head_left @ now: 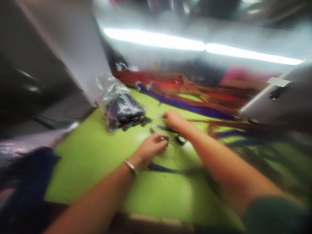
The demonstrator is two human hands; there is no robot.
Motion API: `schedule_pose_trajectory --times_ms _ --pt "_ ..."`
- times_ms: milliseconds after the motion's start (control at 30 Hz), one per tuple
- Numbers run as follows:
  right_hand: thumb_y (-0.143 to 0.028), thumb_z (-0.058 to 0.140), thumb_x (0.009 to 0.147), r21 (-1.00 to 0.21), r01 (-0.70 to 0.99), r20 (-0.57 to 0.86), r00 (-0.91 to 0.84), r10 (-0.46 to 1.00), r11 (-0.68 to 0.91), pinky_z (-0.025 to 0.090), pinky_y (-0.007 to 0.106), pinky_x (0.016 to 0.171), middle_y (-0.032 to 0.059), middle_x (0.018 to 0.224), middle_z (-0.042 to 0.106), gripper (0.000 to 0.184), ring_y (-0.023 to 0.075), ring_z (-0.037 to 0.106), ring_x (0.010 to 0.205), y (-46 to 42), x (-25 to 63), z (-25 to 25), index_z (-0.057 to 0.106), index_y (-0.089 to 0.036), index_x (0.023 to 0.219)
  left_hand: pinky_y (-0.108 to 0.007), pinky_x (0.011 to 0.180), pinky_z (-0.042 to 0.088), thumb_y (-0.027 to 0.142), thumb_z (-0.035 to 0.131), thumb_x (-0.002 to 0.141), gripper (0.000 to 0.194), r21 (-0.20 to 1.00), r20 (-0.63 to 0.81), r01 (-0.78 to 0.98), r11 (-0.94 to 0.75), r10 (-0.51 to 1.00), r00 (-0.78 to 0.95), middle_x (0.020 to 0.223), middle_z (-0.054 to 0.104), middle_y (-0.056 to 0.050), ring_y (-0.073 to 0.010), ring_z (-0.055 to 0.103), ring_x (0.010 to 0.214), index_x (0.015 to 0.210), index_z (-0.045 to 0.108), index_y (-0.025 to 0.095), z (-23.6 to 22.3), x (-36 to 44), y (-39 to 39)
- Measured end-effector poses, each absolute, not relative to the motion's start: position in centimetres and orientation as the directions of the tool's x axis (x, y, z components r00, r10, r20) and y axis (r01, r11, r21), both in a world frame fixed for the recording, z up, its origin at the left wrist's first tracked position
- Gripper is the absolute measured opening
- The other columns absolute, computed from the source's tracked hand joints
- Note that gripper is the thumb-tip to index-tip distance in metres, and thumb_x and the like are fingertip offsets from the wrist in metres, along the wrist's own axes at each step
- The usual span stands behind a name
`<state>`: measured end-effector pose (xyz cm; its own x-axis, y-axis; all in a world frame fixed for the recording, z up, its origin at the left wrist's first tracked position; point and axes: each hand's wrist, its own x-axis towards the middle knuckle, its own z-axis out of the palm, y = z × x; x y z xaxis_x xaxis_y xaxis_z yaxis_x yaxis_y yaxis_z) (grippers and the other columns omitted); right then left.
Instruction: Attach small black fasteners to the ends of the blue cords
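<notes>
The view is smeared by motion. My left hand [151,148] rests on the green table [97,156], fingers pinched on a small dark part near a thin black cord [173,152]. My right hand [172,119] is just beyond it, fingers curled over a small dark piece by a black strap [168,129] and a black ring [180,140]. A dark blue strap [161,168] lies under my left wrist.
A clear plastic bag of small black parts [122,110] lies to the left. Purple, red and orange straps [195,97] are piled across the back and right. Dark blue cloth [29,175] sits at the near left edge.
</notes>
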<state>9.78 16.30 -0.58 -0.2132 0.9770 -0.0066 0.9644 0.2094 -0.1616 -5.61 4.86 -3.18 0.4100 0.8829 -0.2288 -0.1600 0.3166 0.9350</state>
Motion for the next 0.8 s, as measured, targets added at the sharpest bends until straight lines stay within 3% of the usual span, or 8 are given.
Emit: schedule_pose_trajectory --times_ms 200,467,600,700,800 --pt "-0.019 0.047 0.081 -0.129 0.975 -0.006 -0.185 0.983 0.183 0.040 0.026 0.066 0.0145 0.090 0.066 0.025 0.0170 0.057 0.074 17.5 9.5 -2.5 0.068 -0.010 0.093 -0.024 0.059 0.041 0.032 0.072 0.067 0.039 0.937 -0.251 -0.125 0.326 0.878 0.407 0.075 0.058 -0.001 -0.0089 0.054 0.061 0.101 0.063 0.016 -3.0 -5.6 5.0" --pt "-0.019 0.046 0.082 -0.154 0.971 0.130 -0.164 0.978 0.183 0.038 0.026 0.069 0.0113 0.089 0.066 0.022 0.0171 0.056 0.077 16.5 11.4 0.6 0.066 -0.013 0.088 -0.022 0.061 0.042 0.033 0.071 0.070 0.038 0.934 -0.235 -0.155 0.321 0.881 0.410 0.081 0.059 -0.002 -0.0082 0.055 0.065 0.103 0.062 0.017 -3.1 -5.8 5.0" --pt "-0.016 0.054 0.073 -0.352 0.899 0.249 -0.179 0.952 0.261 0.037 0.023 0.062 0.0046 0.073 0.066 0.012 0.0128 0.053 0.065 12.1 12.8 3.0 0.065 -0.014 0.074 -0.022 0.063 0.044 0.033 0.070 0.072 0.037 0.912 -0.253 -0.199 0.360 0.872 0.419 0.083 0.060 -0.002 -0.0082 0.056 0.067 0.104 0.060 0.018 -3.0 -5.8 5.0" --pt "-0.014 0.054 0.070 -0.566 0.782 0.231 -0.156 0.960 0.263 0.036 0.020 0.057 0.0000 0.063 0.063 0.012 0.0096 0.051 0.058 7.7 13.3 2.7 0.066 -0.014 0.068 -0.021 0.062 0.044 0.031 0.070 0.072 0.038 0.895 -0.251 -0.239 0.377 0.867 0.431 0.081 0.059 -0.002 -0.0083 0.056 0.066 0.105 0.059 0.017 -2.8 -5.7 4.9" --pt "-0.014 0.052 0.072 -0.676 0.703 0.205 -0.109 0.973 0.221 0.036 0.020 0.057 -0.0008 0.061 0.063 0.015 0.0086 0.051 0.057 4.6 13.2 1.1 0.066 -0.015 0.066 -0.021 0.062 0.044 0.027 0.072 0.071 0.039 0.879 -0.248 -0.266 0.395 0.856 0.453 0.080 0.060 -0.002 -0.0087 0.056 0.066 0.106 0.058 0.015 -2.8 -5.4 4.7"
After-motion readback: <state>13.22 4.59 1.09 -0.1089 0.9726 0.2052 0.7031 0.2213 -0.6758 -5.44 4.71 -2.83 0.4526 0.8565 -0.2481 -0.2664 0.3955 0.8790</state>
